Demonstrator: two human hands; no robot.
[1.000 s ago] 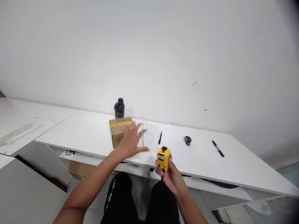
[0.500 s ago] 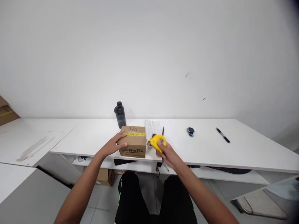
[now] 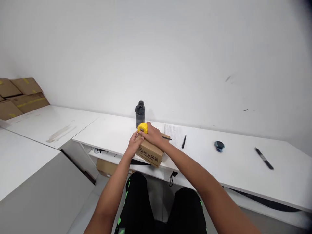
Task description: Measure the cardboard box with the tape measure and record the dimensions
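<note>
A small brown cardboard box (image 3: pixel 150 152) with dark printing sits at the front edge of the white table, turned at an angle. Above its left end, my right hand (image 3: pixel 153 134) is closed round a yellow tape measure (image 3: pixel 142 127). My left hand (image 3: pixel 134 143) is at the box's left end, fingers drawn together just under the tape measure; what they pinch is too small to make out. The tape measure's dark strap sticks out past my right hand over the box. My forearm and hand hide much of the box top.
A black bottle (image 3: pixel 140 113) stands behind the box. Rightward lie a printed sheet (image 3: pixel 172 131), a pen (image 3: pixel 184 141), a dark blue object (image 3: pixel 219 146) and a black marker (image 3: pixel 264 158). Cardboard boxes (image 3: pixel 30 97) are stacked at far left.
The view has turned left. My right hand has brought the tape measure over the box's left end, my left hand has closed beside it, and the box has been turned.
</note>
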